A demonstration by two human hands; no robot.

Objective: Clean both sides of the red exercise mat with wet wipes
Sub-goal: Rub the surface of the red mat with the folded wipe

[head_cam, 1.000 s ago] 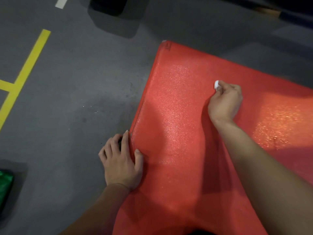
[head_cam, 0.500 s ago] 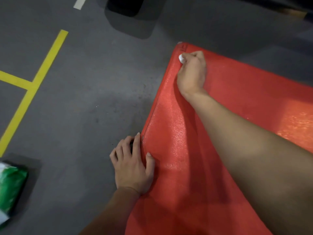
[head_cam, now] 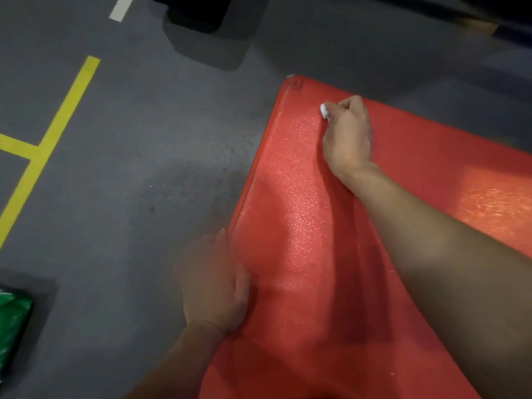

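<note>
The red exercise mat (head_cam: 299, 226) lies flat on the grey floor, its far left corner near the top middle of the view. My right hand (head_cam: 348, 133) presses down near that corner with its fingers curled round a small white wet wipe (head_cam: 324, 110), of which only a bit shows. My left hand (head_cam: 214, 286) is blurred; it rests at the mat's left edge with the thumb on the red surface and the fingers over the edge towards the floor.
A green wipes packet (head_cam: 13, 321) lies on the floor at the lower left. Yellow floor lines (head_cam: 51, 139) run at the left. A dark object (head_cam: 198, 10) stands on the floor at the top.
My right hand swept with the wipe from mid-mat to the far left corner, then came back a little to the right. My left hand stays at the mat's edge.
</note>
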